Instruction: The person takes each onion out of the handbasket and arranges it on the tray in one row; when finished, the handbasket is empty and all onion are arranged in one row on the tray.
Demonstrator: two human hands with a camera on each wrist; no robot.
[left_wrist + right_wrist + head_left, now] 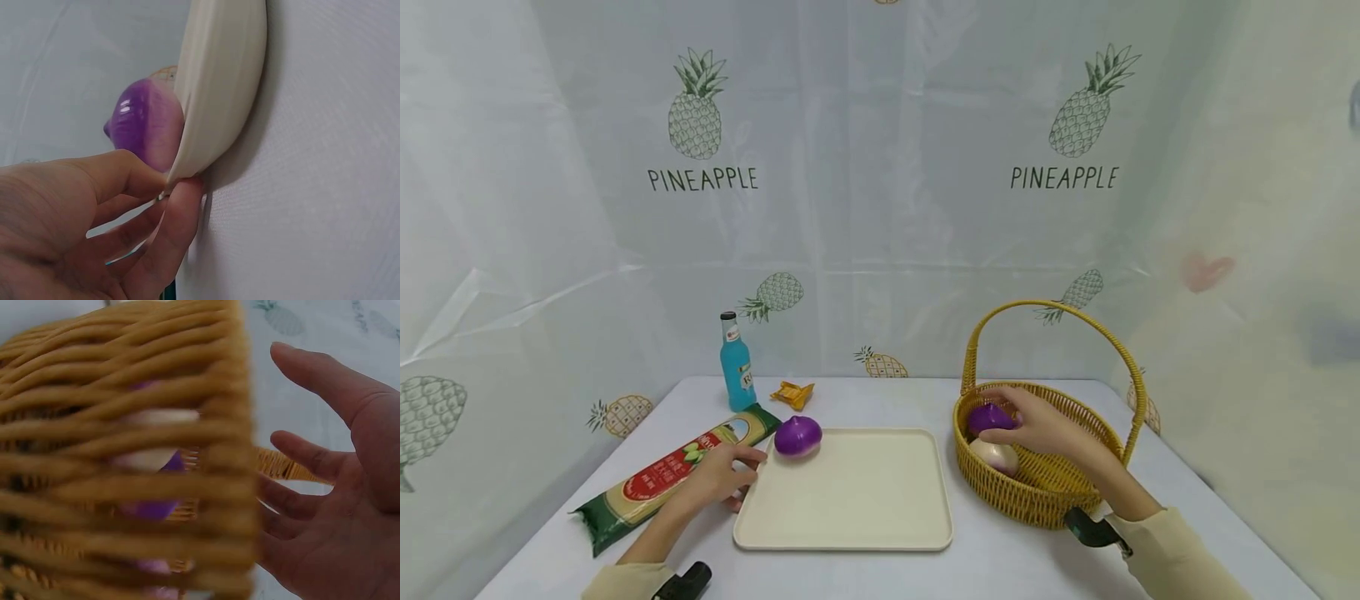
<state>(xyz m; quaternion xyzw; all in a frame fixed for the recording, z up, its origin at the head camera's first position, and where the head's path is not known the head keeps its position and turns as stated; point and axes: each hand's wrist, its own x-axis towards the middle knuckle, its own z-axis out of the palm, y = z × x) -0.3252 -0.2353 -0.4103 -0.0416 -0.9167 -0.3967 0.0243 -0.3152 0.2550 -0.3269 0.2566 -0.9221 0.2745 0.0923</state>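
My left hand (721,477) pinches the left rim of a cream rectangular tray (857,500); in the left wrist view the thumb lies near the rim's inner side and a finger beneath it. On the tray's far left corner sits a purple toy onion (798,437), its pale underside visible in the left wrist view. My right hand (1041,422) is over a yellow wicker basket (1015,502), fingers spread beside a purple onion (988,417) inside. A whitish onion (997,457) lies in front of that one. In the right wrist view the hand (350,512) appears loose, holding nothing; basket weave partly hides the onions.
Left of the tray lies a green and gold packet (655,486) with a red label. Behind it stand a blue bottle (736,367) and an orange-wrapped item (793,395). The basket's tall handle (1052,306) arches over its opening. A pineapple-print curtain (880,208) hangs behind.
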